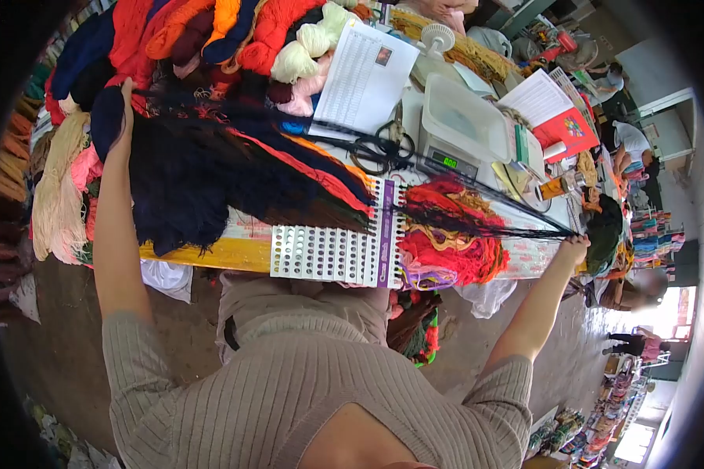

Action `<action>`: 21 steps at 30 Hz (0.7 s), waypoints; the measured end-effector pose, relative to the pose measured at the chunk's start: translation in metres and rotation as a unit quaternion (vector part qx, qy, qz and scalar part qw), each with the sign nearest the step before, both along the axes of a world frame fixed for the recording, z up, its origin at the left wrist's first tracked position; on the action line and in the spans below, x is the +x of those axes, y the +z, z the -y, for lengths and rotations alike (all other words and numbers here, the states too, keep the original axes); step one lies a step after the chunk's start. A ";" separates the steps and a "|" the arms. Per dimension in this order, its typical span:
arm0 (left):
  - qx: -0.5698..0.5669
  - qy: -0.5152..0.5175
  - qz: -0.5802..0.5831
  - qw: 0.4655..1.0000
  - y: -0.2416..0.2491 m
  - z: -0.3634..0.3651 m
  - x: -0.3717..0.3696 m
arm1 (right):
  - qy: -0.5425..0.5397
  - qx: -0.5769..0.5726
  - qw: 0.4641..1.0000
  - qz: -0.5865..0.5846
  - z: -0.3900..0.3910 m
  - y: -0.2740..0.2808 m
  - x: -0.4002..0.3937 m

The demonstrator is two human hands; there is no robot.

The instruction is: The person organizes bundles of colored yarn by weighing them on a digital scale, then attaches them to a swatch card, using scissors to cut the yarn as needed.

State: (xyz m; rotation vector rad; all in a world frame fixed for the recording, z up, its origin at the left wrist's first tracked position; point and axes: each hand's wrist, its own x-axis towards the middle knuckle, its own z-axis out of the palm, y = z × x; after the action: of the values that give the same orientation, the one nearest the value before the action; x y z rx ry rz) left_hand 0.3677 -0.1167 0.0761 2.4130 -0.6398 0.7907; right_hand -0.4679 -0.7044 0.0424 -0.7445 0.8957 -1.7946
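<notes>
At the left, my left hand (pixel 127 105) is raised and closed around a thick dark navy skein of yarn (pixel 184 168). The skein hangs from it over the table's edge. Dark strands (pixel 516 207) run tightly from that bundle across the table to my right hand (pixel 577 248). My right hand is stretched far out and pinches their ends. Below the strands lies a white perforated thread card (pixel 321 248) with a purple strip. Red, orange, brown and dark yarns run to its holes. Black-handled scissors (pixel 383 148) rest close behind the strands.
Colourful skeins (pixel 274 31) pile up at the back left. A digital scale (pixel 450 162) carries a clear plastic tray (pixel 473 117). Printed sheets (pixel 364 74), a small fan (pixel 438 37) and a red-orange yarn heap (pixel 454 234) are also there. Several people are farther right.
</notes>
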 end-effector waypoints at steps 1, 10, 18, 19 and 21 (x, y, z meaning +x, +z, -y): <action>0.001 0.002 0.000 1.000 -0.002 -0.004 -0.004 | 0.002 0.001 1.000 0.000 0.007 -0.004 -0.002; -0.163 -0.032 -0.143 0.976 -0.162 -0.028 0.111 | -0.122 0.140 0.978 -0.098 0.001 -0.058 -0.038; -0.523 -0.247 -0.539 0.613 -0.024 0.008 -0.104 | 0.221 0.143 0.963 -0.057 -0.082 -0.026 0.061; -0.482 -0.251 -0.569 0.617 -0.023 0.027 -0.133 | 0.238 0.134 0.961 -0.037 -0.098 -0.021 0.086; -0.281 -0.279 -0.607 0.689 -0.040 0.062 -0.187 | 0.347 0.109 0.930 0.052 -0.103 -0.024 0.109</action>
State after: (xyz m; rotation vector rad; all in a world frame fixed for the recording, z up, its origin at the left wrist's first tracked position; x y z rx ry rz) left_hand 0.1808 -0.1787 0.0361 1.4793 -0.3901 -0.7837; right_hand -0.3588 -0.6018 0.0180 -0.6993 0.6341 -1.0754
